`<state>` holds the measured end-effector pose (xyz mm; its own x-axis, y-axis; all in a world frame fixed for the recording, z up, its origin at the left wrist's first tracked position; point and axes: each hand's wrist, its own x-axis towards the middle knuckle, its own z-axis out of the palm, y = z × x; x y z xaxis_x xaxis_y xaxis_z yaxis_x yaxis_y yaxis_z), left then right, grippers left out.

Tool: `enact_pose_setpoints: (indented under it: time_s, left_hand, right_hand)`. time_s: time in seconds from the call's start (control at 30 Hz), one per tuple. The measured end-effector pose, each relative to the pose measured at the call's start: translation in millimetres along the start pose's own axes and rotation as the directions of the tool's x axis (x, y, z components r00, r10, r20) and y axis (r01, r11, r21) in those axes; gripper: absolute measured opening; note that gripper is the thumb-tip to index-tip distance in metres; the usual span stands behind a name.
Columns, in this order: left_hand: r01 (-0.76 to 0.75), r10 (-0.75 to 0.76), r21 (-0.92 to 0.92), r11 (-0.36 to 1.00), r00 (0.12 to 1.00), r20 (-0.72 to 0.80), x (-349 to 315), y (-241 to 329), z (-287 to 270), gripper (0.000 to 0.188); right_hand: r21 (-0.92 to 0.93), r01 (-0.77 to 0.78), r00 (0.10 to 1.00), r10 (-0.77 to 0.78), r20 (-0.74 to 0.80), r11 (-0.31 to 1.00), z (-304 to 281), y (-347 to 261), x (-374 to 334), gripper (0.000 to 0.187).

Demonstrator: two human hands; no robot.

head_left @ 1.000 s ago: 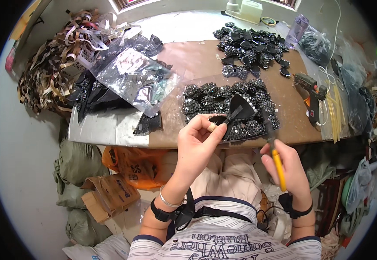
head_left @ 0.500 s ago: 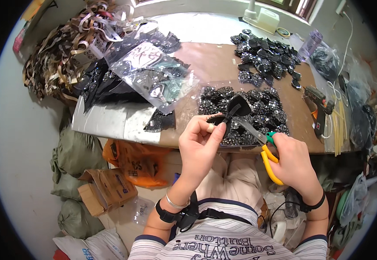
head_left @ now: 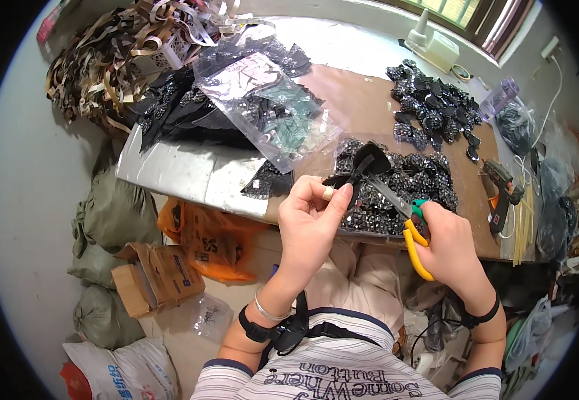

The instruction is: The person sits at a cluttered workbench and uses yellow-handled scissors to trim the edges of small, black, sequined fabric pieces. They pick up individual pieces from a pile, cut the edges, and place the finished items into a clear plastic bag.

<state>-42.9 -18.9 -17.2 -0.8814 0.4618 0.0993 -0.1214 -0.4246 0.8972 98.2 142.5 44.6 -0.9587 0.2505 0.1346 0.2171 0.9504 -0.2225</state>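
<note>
Between the thumb and fingers of my left hand [head_left: 313, 217] a black bow [head_left: 372, 159] is pinched, one rounded lobe pointing up and away. Part of it is hidden behind the fingers. My right hand [head_left: 451, 240] is closed round the yellow and green handles of a pair of scissors [head_left: 392, 198]. The blades reach toward the middle of the bow, close to the left fingertips; whether they touch it I cannot tell. Under and beyond both hands lie rows of black sequined bows [head_left: 423, 175] at the table's near edge.
A loose heap of black sequined pieces [head_left: 433, 100] lies farther back. Clear plastic bags [head_left: 263, 107] cover black fabric at the left, before a pile of ribbon strips [head_left: 103, 80]. A glue gun [head_left: 499, 183] and glue sticks [head_left: 524, 220] lie on the right. A cardboard box [head_left: 163, 280] stands below.
The head view has turned, so the table and its contents appear shifted right. Both hands keep nearly the same grip on bow and scissors, and the blades stay close to the bow's middle.
</note>
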Motion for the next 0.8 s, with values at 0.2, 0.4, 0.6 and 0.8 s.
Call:
enact_pose_setpoints:
  time_s: [0.2, 0.4, 0.6, 0.8]
  left_hand:
    - [-0.125, 0.135, 0.204, 0.971, 0.99, -0.035, -1.7, 1.1, 0.2, 0.02]
    - [-0.052, 0.053, 0.157, 0.986, 0.999, -0.005, -2.2, -5.1, -6.3, 0.018]
    - [0.201, -0.194, -0.164, 0.966, 0.979, 0.058, 1.8, 2.0, -8.5, 0.018]
    - [0.113, -0.114, 0.033, 0.993, 0.993, 0.034, 2.0, 4.9, -18.9, 0.019]
  right_hand:
    - [-0.058, -0.038, 0.999, 0.039, 0.015, 0.998, 5.4, -3.6, 2.9, 0.028]
    - [-0.042, 0.047, 0.993, -0.042, 0.111, 0.998, -0.5, 2.2, 9.9, 0.029]
    - [-0.103, 0.103, 0.994, -0.1, 0.041, 0.989, -0.3, 2.5, 13.1, 0.024]
    - [-0.084, 0.206, 0.976, -0.198, 0.09, 0.975, -4.2, 8.0, 27.9, 0.025]
